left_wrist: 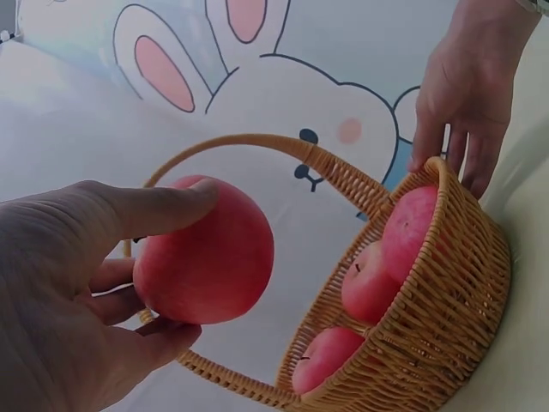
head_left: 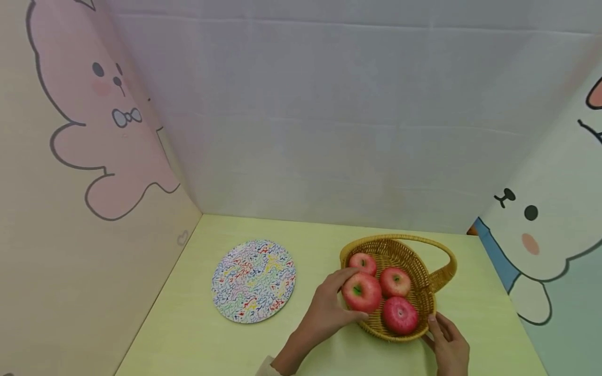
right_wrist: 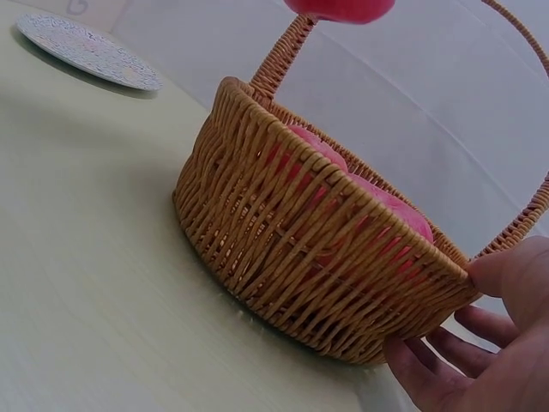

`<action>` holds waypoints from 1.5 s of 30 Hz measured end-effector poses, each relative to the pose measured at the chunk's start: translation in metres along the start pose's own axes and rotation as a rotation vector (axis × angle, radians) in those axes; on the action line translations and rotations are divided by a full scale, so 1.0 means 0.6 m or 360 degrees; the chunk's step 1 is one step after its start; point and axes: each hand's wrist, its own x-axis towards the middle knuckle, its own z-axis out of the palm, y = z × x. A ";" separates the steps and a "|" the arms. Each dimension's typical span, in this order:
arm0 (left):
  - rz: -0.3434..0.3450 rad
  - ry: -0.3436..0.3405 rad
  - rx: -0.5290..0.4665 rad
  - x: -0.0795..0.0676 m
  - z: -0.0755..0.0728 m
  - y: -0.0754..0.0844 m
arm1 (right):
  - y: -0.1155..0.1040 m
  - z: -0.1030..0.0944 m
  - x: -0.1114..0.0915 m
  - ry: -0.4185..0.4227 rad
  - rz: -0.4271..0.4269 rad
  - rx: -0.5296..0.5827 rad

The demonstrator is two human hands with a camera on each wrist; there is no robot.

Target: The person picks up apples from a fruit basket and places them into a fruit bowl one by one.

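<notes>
My left hand (head_left: pixel 325 309) grips a red apple (head_left: pixel 361 292) between thumb and fingers. The right wrist view shows this apple (right_wrist: pixel 343 7) raised above the wicker basket (right_wrist: pixel 283 232). Inside the basket sit three more apples: one at the back (head_left: pixel 362 262), one in the middle (head_left: pixel 395 282) and a darker red one (head_left: pixel 401 316) near the front rim. At the basket's right front, my right hand (head_left: pixel 449 342) holds the side, its thumb by the rim and its fingers against the outer weave.
To the left of the basket a round plate-like disc (head_left: pixel 254 282) with a multicoloured squiggle pattern lies on the pale yellow-green table (head_left: pixel 188 329). The basket's arched handle (head_left: pixel 418 237) rises at the back and right. Cartoon-printed panels (head_left: pixel 117 193) stand at both sides, with a plain backdrop (head_left: pixel 320 120) behind.
</notes>
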 end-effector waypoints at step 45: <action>-0.0262 0.0360 -0.0071 -0.046 -0.135 -0.063 | 0.008 -0.006 0.008 -0.0050 -0.0009 -0.0018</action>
